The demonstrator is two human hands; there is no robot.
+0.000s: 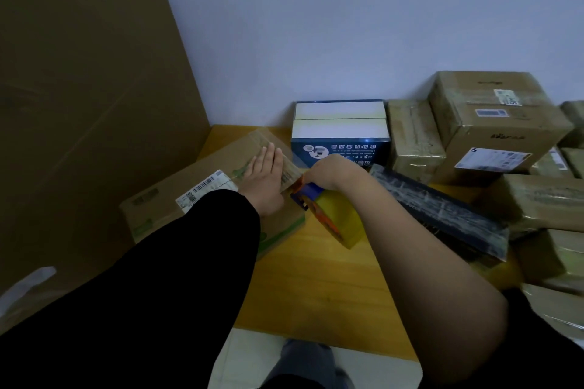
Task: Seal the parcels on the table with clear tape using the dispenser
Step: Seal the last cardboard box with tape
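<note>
**Desk:** What is on the left of your hands?

**Me:** A tall cardboard sheet (79, 104) stands just left of my left arm and walls off that side. The parcel's left end lies close to it, so I see little room there.

**Desk:** And the parcel itself?

**Me:** The cardboard parcel (164, 208) lies under my left hand (264, 180). The hand presses flat on its top, fingers straight and together, just right of a white barcode label (205, 186). A strip of tape (289, 172) runs under the fingertips towards the parcel's right edge.

**Desk:** Where is the dispenser?

**Me:** My right hand (331, 170) is curled round the tape dispenser (319, 208), just right of the left hand. Its blue and orange head meets the parcel's upper right edge, and the yellowish roll hangs over the table (316, 287).

**Desk:** How much room do you have?

**Me:** There is bare wood between my forearms, down to the table's near edge. Beyond the right hand a blue and white box (339, 133) stands against the wall, close to the knuckles. Right of my right forearm a dark flat parcel (442, 211) lies at a slant, very near the arm. Further right, taped brown parcels (493, 123) are stacked and crowd that side.
</note>
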